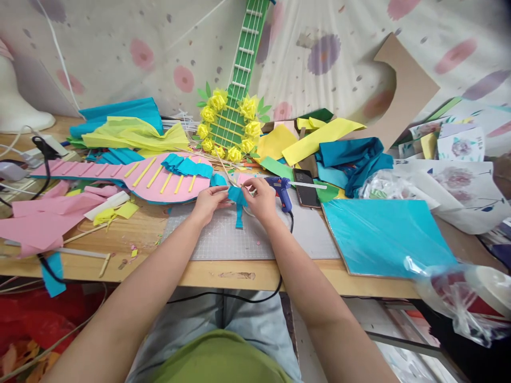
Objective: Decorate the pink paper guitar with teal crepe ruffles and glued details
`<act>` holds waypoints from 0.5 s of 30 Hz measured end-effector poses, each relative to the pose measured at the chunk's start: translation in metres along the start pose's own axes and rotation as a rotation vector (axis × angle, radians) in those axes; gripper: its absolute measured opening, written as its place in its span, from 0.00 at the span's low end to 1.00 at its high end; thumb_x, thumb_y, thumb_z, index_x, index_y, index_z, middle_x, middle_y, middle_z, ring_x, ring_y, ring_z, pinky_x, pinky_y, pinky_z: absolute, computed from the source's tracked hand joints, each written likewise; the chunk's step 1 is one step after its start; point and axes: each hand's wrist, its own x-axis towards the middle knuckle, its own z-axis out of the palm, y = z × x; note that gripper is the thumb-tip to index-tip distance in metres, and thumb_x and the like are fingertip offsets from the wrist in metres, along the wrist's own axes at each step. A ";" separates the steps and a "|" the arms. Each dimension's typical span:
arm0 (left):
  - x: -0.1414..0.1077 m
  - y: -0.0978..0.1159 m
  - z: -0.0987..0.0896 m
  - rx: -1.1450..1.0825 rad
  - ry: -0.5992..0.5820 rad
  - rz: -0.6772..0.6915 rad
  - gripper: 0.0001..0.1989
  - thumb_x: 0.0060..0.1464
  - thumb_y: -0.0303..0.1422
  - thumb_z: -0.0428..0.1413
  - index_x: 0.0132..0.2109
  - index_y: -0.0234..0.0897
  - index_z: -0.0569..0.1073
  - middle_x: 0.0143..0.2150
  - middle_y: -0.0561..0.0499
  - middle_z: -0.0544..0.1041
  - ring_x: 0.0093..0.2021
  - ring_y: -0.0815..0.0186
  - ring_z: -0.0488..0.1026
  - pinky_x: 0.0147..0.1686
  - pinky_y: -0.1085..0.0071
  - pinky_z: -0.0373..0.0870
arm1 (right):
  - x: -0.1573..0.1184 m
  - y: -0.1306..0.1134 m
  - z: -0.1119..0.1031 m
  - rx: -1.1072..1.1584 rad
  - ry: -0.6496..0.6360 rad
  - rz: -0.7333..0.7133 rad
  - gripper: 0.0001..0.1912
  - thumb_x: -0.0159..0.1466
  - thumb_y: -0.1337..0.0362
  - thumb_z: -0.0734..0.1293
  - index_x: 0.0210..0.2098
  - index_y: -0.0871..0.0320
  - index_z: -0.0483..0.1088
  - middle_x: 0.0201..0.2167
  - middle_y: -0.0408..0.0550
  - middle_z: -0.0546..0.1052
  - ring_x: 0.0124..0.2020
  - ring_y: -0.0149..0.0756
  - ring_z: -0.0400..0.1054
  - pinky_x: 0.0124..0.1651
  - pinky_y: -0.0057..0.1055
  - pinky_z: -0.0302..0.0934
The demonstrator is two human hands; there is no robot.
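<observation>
"Pinching what, mid-dial?"

"A bright-blue crepe-paper strip [236,194]; the left hand [209,205] and right hand [260,198] each seem to nip it between thumb and fingers"

"What could go wrong?"

"Pulling apart might tear the thin paper, and a tugged black cord [291,223] could swing the purple-blue plastic glue gun [282,189], at three o'clock, against the right hand"

"Room?"

"Grey gridded cutting mat [215,239] towards six, before the front edge of the wooden table [199,272]; the pink guitar-shaped board [158,182] crowds nine"

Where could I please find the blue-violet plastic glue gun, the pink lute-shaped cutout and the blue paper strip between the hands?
Blue-violet plastic glue gun [282,188]: head view, its body.
Pink lute-shaped cutout [162,179]: head view, its bare pink face.
Blue paper strip [238,197]: head view, its upper part.
</observation>
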 end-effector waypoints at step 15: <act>-0.001 -0.003 0.005 0.075 0.057 0.160 0.14 0.43 0.25 0.56 0.42 0.32 0.73 0.34 0.47 0.74 0.36 0.66 0.72 0.32 0.71 0.74 | -0.002 -0.004 0.025 0.407 -0.081 0.293 0.08 0.56 0.60 0.62 0.30 0.57 0.70 0.28 0.43 0.74 0.32 0.32 0.68 0.40 0.32 0.61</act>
